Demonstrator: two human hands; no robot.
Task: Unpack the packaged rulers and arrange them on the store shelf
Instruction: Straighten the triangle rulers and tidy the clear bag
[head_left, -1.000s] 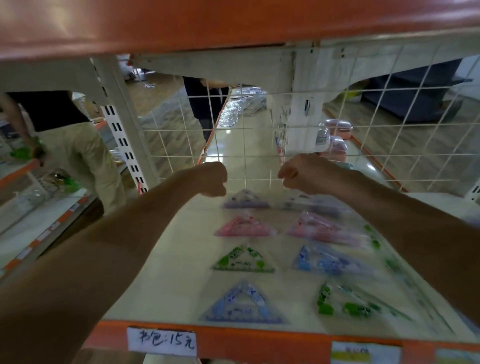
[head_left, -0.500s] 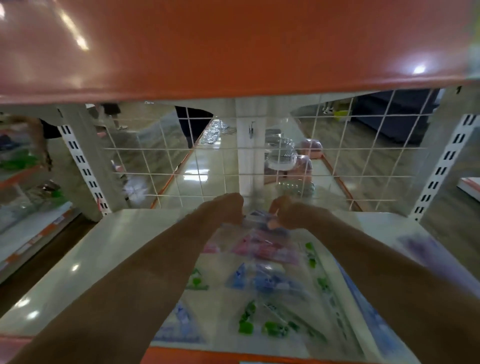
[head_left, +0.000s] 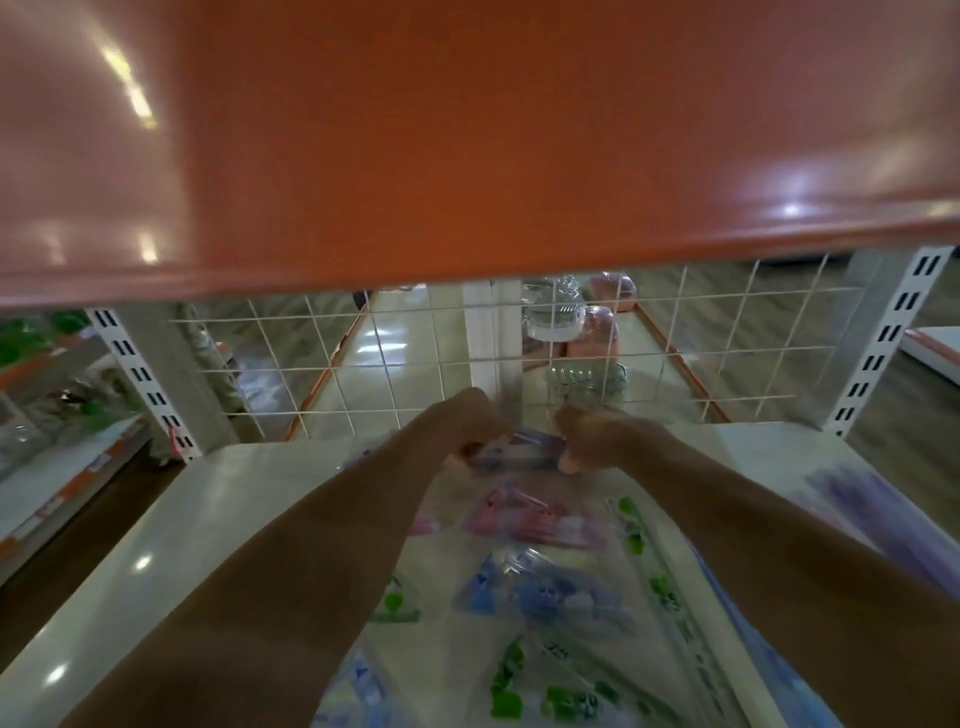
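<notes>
While I'm ducked under the big orange upper shelf (head_left: 467, 130), I'm on the arranging part of the job: setting one more pack down at the very back of the white shelf board (head_left: 171, 519), right up near the wire mesh back panel (head_left: 395, 353). Both arms are stretched in. My left hand (head_left: 467, 421) and right hand (head_left: 587, 436) sit close together, each with fingers curled round one end of the purple ruler pack (head_left: 524, 447). Whether it's already touching the board I honestly can't tell, it's too blurry.

My guess for the next move is to lay it flat and square with the line of packs in front of it. Then I'd let go with both hands and back out without dragging my forearms over what's underneath.

Packaging-wise, everything on the board looks like it sits in clear plastic sleeves. Coming towards me from the purple one there's a pink ruler pack (head_left: 535, 519), a blue ruler pack (head_left: 535, 592) and a green ruler pack (head_left: 550, 696) near the front, all lying flat in a column. My left forearm hides most of a second column, with only bits of pink, green and blue peeking out. Down the right runs a long sleeve with green print (head_left: 636, 540). No idea how many pieces are in each sleeve.
</notes>
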